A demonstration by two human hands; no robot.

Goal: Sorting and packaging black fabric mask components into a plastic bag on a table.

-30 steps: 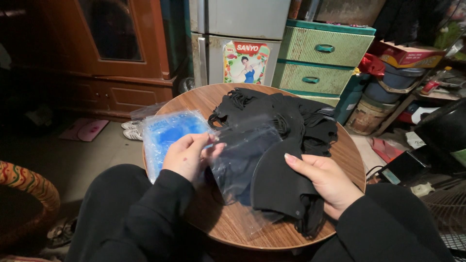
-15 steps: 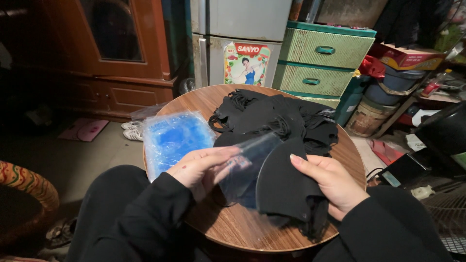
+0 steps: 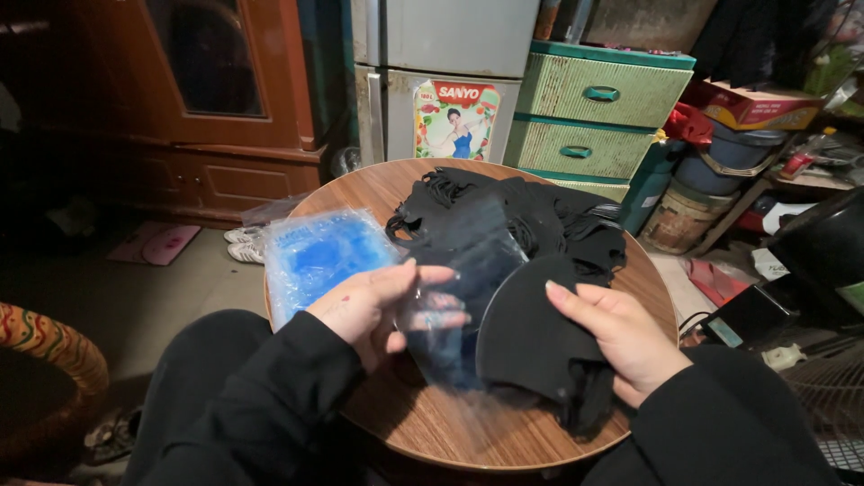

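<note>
Now your left hand [image 3: 378,310] pinches the clear plastic bag [image 3: 468,297] over the round worktop [image 3: 432,423]; your right hand [image 3: 621,337] clamps the black mask [image 3: 531,337] at its mouth. Spread the opening wide and keep the mask flat as it enters.

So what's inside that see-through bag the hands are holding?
The left hand's fingers show inside the clear bag. The black mask in the right hand sits at its edge; whether it's partly inside can't be told.
</note>
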